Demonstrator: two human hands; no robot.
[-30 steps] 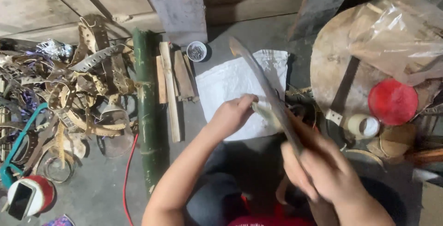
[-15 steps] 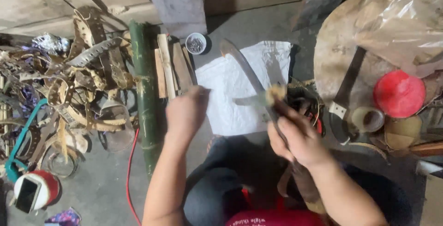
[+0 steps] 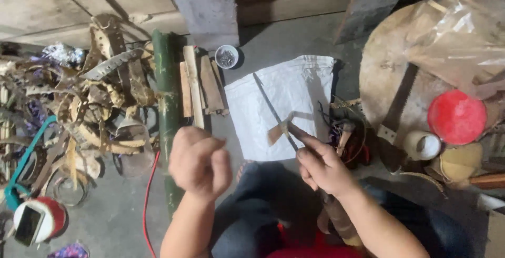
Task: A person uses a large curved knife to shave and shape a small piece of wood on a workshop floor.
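Your biggest neighbour is the round wooden block (image 3: 389,73) on your right, carrying a crumpled plastic sheet (image 3: 463,31), a red lid (image 3: 456,117) and a roll of tape (image 3: 422,145). To your left lies a heap of curled bamboo strips (image 3: 79,116), and beside it a green bamboo pole (image 3: 167,116) runs away from you along the concrete floor (image 3: 294,37), with a few split bamboo slats (image 3: 197,87) just right of its far end and a small cup of nails (image 3: 227,56) beyond them. A white woven sack (image 3: 294,87) is spread straight ahead of your knees.

Over that sack, your right hand (image 3: 323,166) has its fingers closed around a long knife (image 3: 271,108); its blade points up and to the left, away from you. A small piece of bamboo (image 3: 278,130) sits against the blade just past your fingertips, its long axis crossing the blade; I cannot tell whether your fingers pinch it too.

Your left hand (image 3: 200,163) hangs in a loose fist, holding nothing, left of the blade and apart from it. Your right hand is the nearer to the piece.
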